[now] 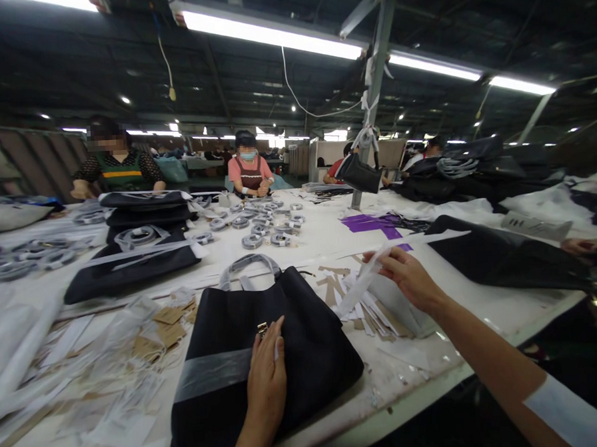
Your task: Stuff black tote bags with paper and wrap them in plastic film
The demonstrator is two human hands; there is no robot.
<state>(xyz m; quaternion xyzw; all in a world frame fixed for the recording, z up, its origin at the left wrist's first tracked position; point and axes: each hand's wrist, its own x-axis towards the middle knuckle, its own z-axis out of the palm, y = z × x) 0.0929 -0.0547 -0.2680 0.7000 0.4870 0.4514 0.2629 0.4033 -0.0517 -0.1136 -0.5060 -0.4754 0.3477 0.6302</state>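
The white counter (470, 308) carries a black bag (309, 336) lying at its near edge, with a heap of paper strips (370, 313) to the right of the bag. The left hand (267, 372) rests flat on the bag, grip unclosed and fingers extended; the right hand (409, 278) has its grip pinched on a translucent strip (357, 290). A gold-coloured clasp (263, 329) sits just beside the left fingers.

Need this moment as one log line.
left hand: flat on black bag | right hand: holding translucent strip | gold clasp: beside left hand | bag: on white table
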